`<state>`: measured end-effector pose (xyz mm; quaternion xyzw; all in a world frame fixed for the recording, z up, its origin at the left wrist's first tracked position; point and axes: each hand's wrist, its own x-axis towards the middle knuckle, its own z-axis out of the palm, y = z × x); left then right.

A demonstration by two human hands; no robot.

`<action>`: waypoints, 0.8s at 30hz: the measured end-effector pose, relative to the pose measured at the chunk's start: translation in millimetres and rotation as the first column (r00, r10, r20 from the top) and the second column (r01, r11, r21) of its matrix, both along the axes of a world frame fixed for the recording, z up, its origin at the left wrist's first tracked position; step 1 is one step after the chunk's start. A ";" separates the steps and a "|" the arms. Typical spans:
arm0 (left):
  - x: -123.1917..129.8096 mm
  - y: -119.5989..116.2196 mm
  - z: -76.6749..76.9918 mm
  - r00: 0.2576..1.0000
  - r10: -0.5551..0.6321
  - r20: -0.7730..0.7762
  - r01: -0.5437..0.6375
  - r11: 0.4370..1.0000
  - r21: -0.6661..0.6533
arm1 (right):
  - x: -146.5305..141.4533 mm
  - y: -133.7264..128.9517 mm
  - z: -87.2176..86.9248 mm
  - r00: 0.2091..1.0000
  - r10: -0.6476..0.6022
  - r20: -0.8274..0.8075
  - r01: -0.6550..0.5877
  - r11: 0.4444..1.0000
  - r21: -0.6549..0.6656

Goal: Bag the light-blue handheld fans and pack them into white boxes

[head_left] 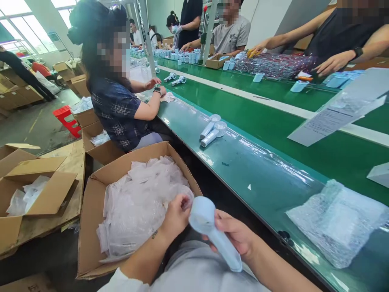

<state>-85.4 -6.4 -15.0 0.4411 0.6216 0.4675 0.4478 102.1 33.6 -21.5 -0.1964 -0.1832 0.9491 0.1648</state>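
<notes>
While the right hand (232,233) wraps thumb and fingers around a smooth, pale-blue plastic device with a round head and a long straight handle (217,241), the left hand (176,215) sits just beside that head, its thumb and fingertips drawn together on a bit of thin, clear plastic film (188,193). The device is at the bottom centre of the frame, tilted above the grey clothing over the person's lap, head toward the upper left and handle toward the lower right. Whether the film also covers the device, I cannot tell.

The device looks light and stiff, probably a hollow shell whose glossy surface could slide in a loose grasp. The neck, where handle meets head, seems the best place to hold it, as the right hand does, sparing the round face from scuffs. The film should be limp and clingy, easiest to manage by one edge.

At the lower left, a large brown cardboard carton (86,219) holds heaped translucent white plastic bags (130,207). Near the centre, two similar pale-blue devices (214,134) lie side by side on a glossy green worktable (255,162); at the lower right, crumpled clear bubble-textured wrap (337,223) rests on it.
</notes>
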 end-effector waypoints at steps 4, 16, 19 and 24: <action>2.4 -3.3 5.8 0.888 -0.162 0.430 0.211 0.975 -0.068 | -1.5 -2.2 6.2 0.996 -0.031 0.080 0.025 0.997 0.067; 14.6 -9.1 -10.7 0.906 -0.025 0.423 0.113 0.976 -0.184 | 23.9 -12.8 9.1 0.985 -0.042 0.168 0.004 0.976 0.217; 13.4 -9.8 -8.2 0.969 -0.189 0.160 0.205 0.974 -0.093 | 29.9 -13.3 14.1 0.980 -0.030 0.195 -0.023 0.965 0.262; 16.0 0.7 -11.6 0.979 0.165 0.118 -0.166 0.986 -0.001 | 33.5 -16.4 18.5 0.959 -0.109 0.263 0.021 0.947 0.320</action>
